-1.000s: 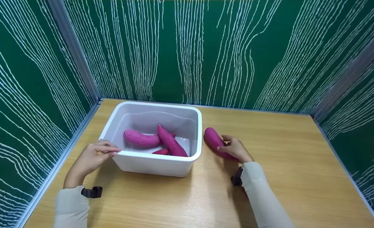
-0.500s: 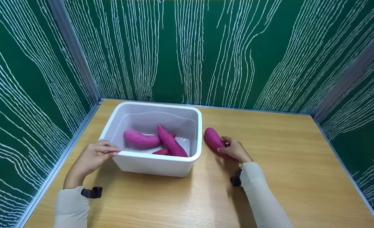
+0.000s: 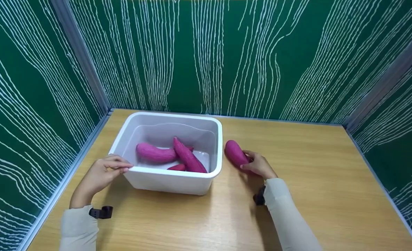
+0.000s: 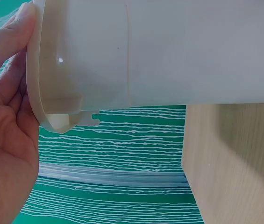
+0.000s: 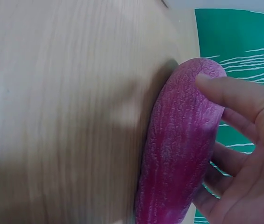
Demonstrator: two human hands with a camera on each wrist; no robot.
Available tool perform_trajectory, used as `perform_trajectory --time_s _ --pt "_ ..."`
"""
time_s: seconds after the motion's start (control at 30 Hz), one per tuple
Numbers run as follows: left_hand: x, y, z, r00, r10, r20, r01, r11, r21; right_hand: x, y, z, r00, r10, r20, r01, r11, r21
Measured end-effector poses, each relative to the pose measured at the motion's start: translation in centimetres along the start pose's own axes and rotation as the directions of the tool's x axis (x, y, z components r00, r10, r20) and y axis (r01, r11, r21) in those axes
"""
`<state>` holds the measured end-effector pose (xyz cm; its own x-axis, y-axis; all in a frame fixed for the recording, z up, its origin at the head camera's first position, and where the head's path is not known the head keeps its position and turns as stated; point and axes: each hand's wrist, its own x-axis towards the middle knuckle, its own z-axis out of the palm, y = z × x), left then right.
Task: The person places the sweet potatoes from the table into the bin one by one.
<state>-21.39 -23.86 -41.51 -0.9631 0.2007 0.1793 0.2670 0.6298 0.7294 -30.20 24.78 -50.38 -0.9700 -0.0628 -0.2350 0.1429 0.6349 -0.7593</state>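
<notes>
A white plastic bin (image 3: 171, 181) stands on the left part of the table. My left hand (image 3: 103, 172) pinches its rim at the near left corner; in the left wrist view the thumb lies on the rim, the other fingers on its far side. A pinkish-purple sweet potato (image 3: 235, 153) lies on the table just right of the bin. My right hand (image 3: 261, 165) holds its near half, thumb on one side and fingers round the other, as the right wrist view shows. Inside the bin are a curved sweet potato (image 3: 155, 153) and a tapered one (image 3: 188, 155) lying against it.
A small red piece (image 3: 177, 167) shows in the bin, mostly hidden by the front rim and the tapered sweet potato. Green walls (image 3: 181, 62) with white wavy lines enclose the wooden table (image 3: 314, 167) at the back and both sides.
My right hand has shifted very slightly to the left along the sweet potato, which stays on the table. The left hand and the bin have not moved.
</notes>
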Motion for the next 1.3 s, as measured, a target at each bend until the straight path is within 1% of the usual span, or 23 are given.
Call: perform_trajectory --time_s 0.17,0.3,0.57,0.73,0.93,1.03,1.3 --pt "-0.02 0.06 0.02 1.000 0.003 0.000 -0.003 1.000 0.005 -0.12 0.28 0.06 1.000 -0.012 -0.010 0.012 0.999 0.034" --pt "0.04 0.09 0.01 1.000 0.007 0.002 -0.007 1.000 0.008 -0.13 0.50 0.16 1.000 -0.019 -0.021 0.020 0.999 0.040" --pt "0.10 0.07 0.01 1.000 0.008 0.006 -0.008 1.000 -0.004 -0.29 0.58 0.21 0.998 -0.062 -0.024 0.063 0.998 0.004" --pt "0.05 0.17 -0.04 1.000 0.008 0.012 -0.008 1.000 -0.007 -0.30 0.51 0.21 0.998 -0.056 -0.025 0.056 0.998 0.000" --pt "0.11 0.15 -0.05 1.000 0.015 0.010 -0.015 1.000 -0.005 -0.45 0.50 0.34 0.995 -0.084 -0.046 0.083 0.996 -0.025" --pt "0.15 0.11 -0.06 1.000 0.023 0.008 -0.023 1.000 0.000 -0.48 0.50 0.36 0.995 -0.084 -0.050 0.083 0.996 -0.028" --pt "0.13 0.08 -0.03 1.000 0.013 0.012 -0.013 1.000 0.010 -0.47 0.38 0.45 0.994 -0.090 -0.057 0.088 0.996 -0.032"
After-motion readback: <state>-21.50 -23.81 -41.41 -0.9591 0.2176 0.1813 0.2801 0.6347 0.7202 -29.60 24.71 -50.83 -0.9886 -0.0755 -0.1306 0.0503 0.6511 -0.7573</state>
